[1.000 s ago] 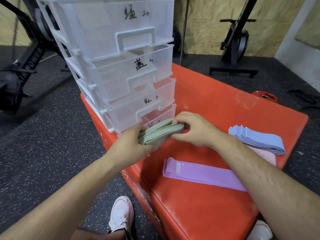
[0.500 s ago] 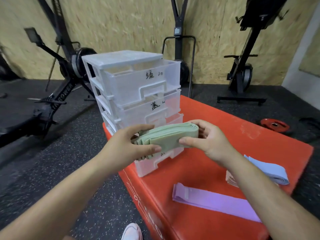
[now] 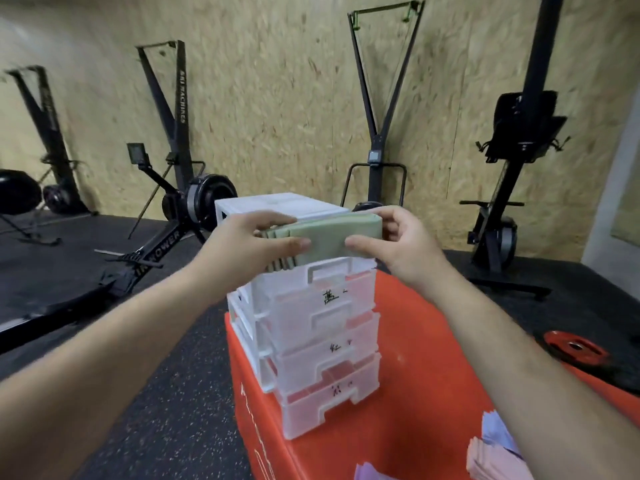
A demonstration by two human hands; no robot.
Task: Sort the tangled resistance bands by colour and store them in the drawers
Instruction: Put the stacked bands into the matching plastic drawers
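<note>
Left hand [image 3: 249,244] and right hand [image 3: 399,244] each grip one end of the folded stack of flat, matte green bands [image 3: 332,233], held level at the top of the boxy translucent plastic drawer unit [image 3: 313,327] on the glossy red padded tabletop [image 3: 419,375]. Thin pink bands [image 3: 485,460] lie at its near edge.

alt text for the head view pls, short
A person's left hand and right hand hold a folded stack of green bands at the top of a clear drawer unit on a red padded box. Pink bands lie lower right; gym machines stand along the wall behind.
</note>
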